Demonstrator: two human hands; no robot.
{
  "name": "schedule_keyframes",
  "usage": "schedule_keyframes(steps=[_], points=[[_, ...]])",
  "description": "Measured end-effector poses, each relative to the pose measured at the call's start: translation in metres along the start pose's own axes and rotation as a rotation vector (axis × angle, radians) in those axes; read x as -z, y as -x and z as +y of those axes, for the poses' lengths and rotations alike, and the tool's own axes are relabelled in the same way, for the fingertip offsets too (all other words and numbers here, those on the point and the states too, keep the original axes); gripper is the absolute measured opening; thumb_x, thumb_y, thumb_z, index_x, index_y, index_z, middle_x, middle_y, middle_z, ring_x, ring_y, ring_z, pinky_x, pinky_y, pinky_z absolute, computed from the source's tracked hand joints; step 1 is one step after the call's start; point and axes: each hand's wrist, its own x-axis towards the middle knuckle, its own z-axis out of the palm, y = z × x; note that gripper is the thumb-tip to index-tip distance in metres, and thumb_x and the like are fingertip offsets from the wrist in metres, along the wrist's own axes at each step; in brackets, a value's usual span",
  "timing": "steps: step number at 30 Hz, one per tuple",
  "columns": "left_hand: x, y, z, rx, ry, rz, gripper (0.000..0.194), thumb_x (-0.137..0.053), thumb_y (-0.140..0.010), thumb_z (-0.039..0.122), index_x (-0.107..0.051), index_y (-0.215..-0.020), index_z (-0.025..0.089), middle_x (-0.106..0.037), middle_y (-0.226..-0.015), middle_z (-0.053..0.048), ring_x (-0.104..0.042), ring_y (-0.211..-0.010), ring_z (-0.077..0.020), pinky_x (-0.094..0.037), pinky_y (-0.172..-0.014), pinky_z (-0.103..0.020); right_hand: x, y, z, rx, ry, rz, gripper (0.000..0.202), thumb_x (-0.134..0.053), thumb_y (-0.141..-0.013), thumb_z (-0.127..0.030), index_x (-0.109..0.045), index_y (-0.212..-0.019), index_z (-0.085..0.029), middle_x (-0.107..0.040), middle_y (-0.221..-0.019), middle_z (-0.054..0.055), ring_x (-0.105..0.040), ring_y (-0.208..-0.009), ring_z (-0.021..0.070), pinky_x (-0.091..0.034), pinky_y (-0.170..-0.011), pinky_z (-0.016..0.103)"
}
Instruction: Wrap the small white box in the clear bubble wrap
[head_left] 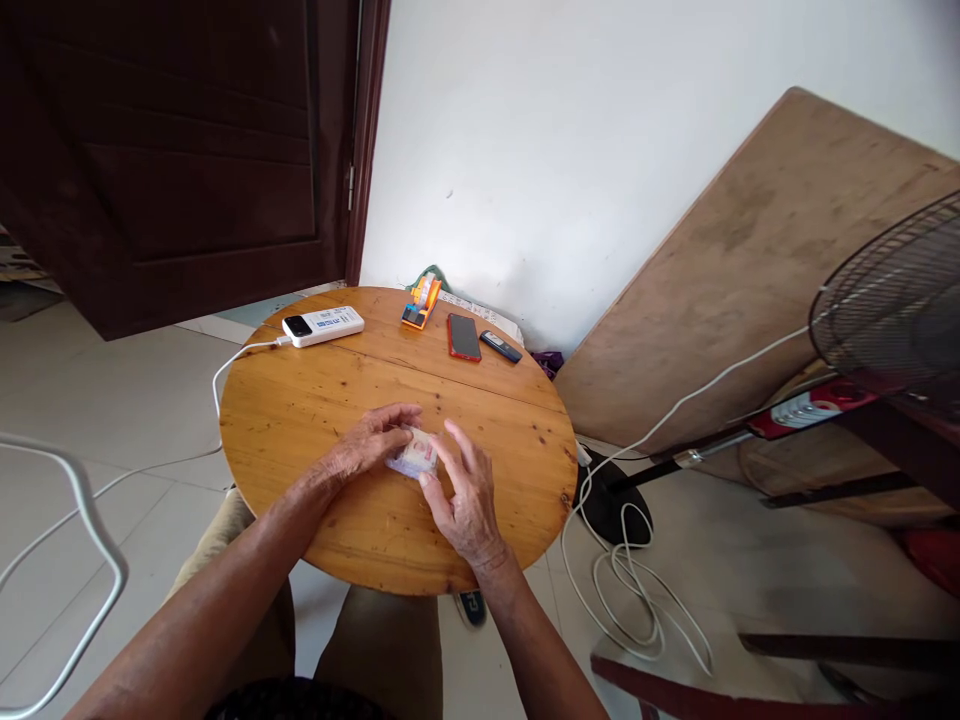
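A small pale packet with reddish print and a shiny bluish-purple edge sits low over the round wooden table, between my two hands. From the left, my left hand holds it, thumb on its top corner and fingers curved along the far side. On the right, my right hand grips its near edge and right side between thumb and index finger, while the other fingers stand apart. What the packet contains cannot be seen, and its far left corner is covered by my fingers.
On the table lie a white power bank with a cable, an orange tape dispenser, a red-edged phone and a dark remote-like device. A fan and loose white cable are on the right.
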Motion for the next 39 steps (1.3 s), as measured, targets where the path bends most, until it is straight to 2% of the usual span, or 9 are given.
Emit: schedule_keyframes(steps=[8,12,15,20,27,30,33,36,39], points=[[0.0,-0.001,0.0,-0.007,0.054,0.088,0.052,-0.071,-0.062,0.033,-0.066,-0.111,0.015,-0.071,-0.108,-0.01,-0.066,-0.088,-0.0222,-0.051,-0.078,-0.035,0.0,-0.003,-0.005,0.041,0.07,-0.096,0.041,-0.055,-0.092,-0.039,-0.057,-0.13,-0.025,-0.04,-0.15,0.013,-0.045,-0.13,0.0321,-0.039,-0.103,0.051],[0.003,-0.006,0.0,-0.002,0.093,0.284,0.043,-0.072,-0.057,0.032,-0.069,-0.097,0.014,-0.074,-0.091,-0.007,-0.066,-0.083,-0.0212,-0.05,-0.073,-0.032,-0.001,-0.001,-0.002,-0.012,0.012,0.008,0.04,-0.051,-0.094,-0.035,-0.053,-0.133,-0.023,-0.044,-0.147,0.014,-0.047,-0.128,0.0295,-0.039,-0.104,0.049],[0.007,-0.007,0.001,0.005,0.159,0.426,0.038,-0.073,-0.054,0.034,-0.069,-0.086,0.015,-0.073,-0.08,-0.006,-0.066,-0.078,-0.0205,-0.047,-0.064,-0.028,-0.003,0.0,0.005,-0.156,-0.046,0.109,0.036,-0.043,-0.098,-0.031,-0.054,-0.13,-0.022,-0.047,-0.143,0.014,-0.047,-0.13,0.0282,-0.039,-0.105,0.05],[0.012,-0.007,0.004,-0.009,0.216,0.469,0.038,-0.072,-0.054,0.038,-0.066,-0.083,0.015,-0.071,-0.076,-0.006,-0.065,-0.075,-0.0193,-0.046,-0.061,-0.026,-0.005,0.003,0.023,-0.356,-0.17,0.252,0.036,-0.035,-0.101,-0.033,-0.055,-0.127,-0.02,-0.052,-0.139,0.014,-0.046,-0.132,0.0258,-0.037,-0.109,0.052],[0.012,-0.006,0.006,-0.004,0.232,0.46,0.039,-0.073,-0.052,0.038,-0.065,-0.082,0.015,-0.07,-0.075,-0.005,-0.064,-0.072,-0.0174,-0.045,-0.06,-0.025,-0.005,0.007,0.031,-0.43,-0.218,0.243,0.036,-0.042,-0.098,-0.037,-0.055,-0.127,-0.021,-0.058,-0.133,0.013,-0.052,-0.126,0.0258,-0.04,-0.107,0.051],[0.01,-0.004,0.007,0.004,0.172,0.415,0.038,-0.074,-0.053,0.036,-0.066,-0.082,0.014,-0.071,-0.078,-0.006,-0.063,-0.067,-0.0162,-0.043,-0.057,-0.025,-0.002,0.007,0.025,-0.434,-0.274,0.126,0.044,-0.054,-0.092,-0.038,-0.052,-0.132,-0.022,-0.06,-0.132,0.012,-0.055,-0.124,0.0274,-0.042,-0.106,0.05],[0.008,-0.003,0.005,-0.019,0.03,0.312,0.04,-0.074,-0.056,0.038,-0.068,-0.088,0.015,-0.073,-0.083,-0.006,-0.064,-0.071,-0.0182,-0.046,-0.061,-0.027,0.001,0.006,0.019,-0.382,-0.292,-0.014,0.062,-0.062,-0.085,-0.035,-0.041,-0.143,-0.024,-0.052,-0.143,0.012,-0.048,-0.132,0.0291,-0.039,-0.109,0.05],[0.006,-0.003,-0.001,-0.057,-0.096,0.23,0.047,-0.07,-0.06,0.04,-0.068,-0.099,0.014,-0.074,-0.085,-0.006,-0.066,-0.075,-0.0208,-0.05,-0.068,-0.03,0.001,0.004,0.015,-0.345,-0.258,-0.119,0.078,-0.067,-0.079,-0.032,-0.033,-0.149,-0.023,-0.045,-0.149,0.013,-0.044,-0.135,0.0308,-0.038,-0.111,0.051],[0.005,-0.001,-0.005,-0.091,-0.258,0.161,0.052,-0.063,-0.068,0.038,-0.066,-0.112,0.012,-0.074,-0.088,-0.007,-0.065,-0.072,-0.02,-0.051,-0.065,-0.03,-0.001,0.003,0.014,-0.315,-0.248,-0.172,0.082,-0.069,-0.076,-0.029,-0.033,-0.149,-0.022,-0.048,-0.146,0.013,-0.048,-0.131,0.0309,-0.04,-0.109,0.05]])
